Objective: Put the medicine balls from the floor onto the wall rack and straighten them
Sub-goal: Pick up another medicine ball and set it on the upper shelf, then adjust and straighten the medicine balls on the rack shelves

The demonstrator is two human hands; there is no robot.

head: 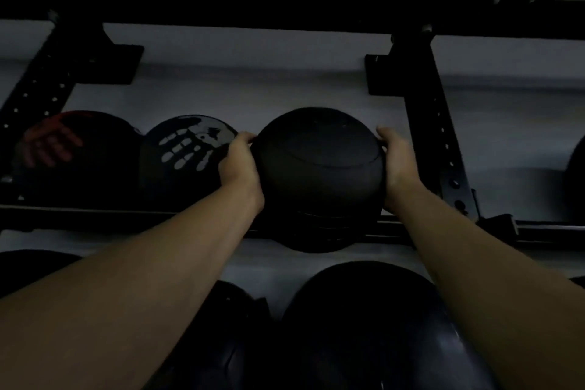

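Note:
A plain black medicine ball (319, 168) sits on the wall rack's front rail (95, 215), held from both sides. My left hand (239, 161) presses its left flank and my right hand (395, 161) its right flank. Left of it on the same tier rests a black ball with a white handprint (183, 152), touching or nearly touching my left hand. Further left is a black ball with a red handprint (63, 149). The scene is dim and slightly blurred.
Black perforated uprights stand at left (38, 89) and right (440, 123) of the tier, against a pale wall (253, 79). A lower tier holds large dark balls (364, 310) under my forearms. Another dark ball edge (576, 174) shows at far right.

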